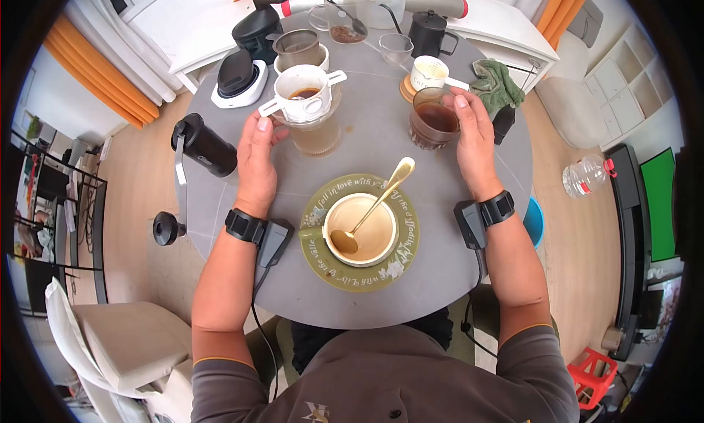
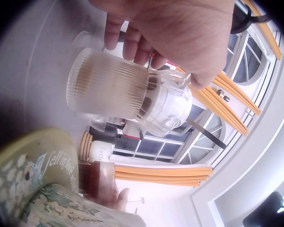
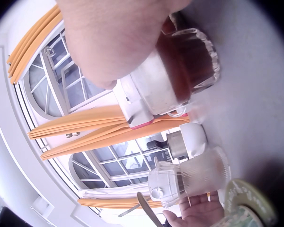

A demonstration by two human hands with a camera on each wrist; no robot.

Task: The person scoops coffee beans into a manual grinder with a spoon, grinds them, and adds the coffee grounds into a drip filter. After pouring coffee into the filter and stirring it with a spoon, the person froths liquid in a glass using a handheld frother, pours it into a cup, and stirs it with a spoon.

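My left hand (image 1: 258,157) is beside a ribbed glass (image 1: 317,137) topped by a white dripper (image 1: 302,96) with dark liquid inside. Its thumb is right at one dripper handle, and its relaxed fingers extend along the glass in the left wrist view. At the right, my right hand (image 1: 477,140) is alongside a clear glass of dark brown liquid (image 1: 434,124), thumb near the rim and fingers loosely extended. Between my forearms, a cream cup (image 1: 378,236) holding a gold spoon (image 1: 394,184) sits on a green lettered saucer (image 1: 407,265).
A black hand grinder (image 1: 209,148) stands left, near a white scale (image 1: 249,93). Behind are a metal filter (image 1: 297,47), a glass jug (image 1: 345,30) and a black pitcher (image 1: 429,33). A white cup (image 1: 427,74) and green cloth (image 1: 497,83) are at the right.
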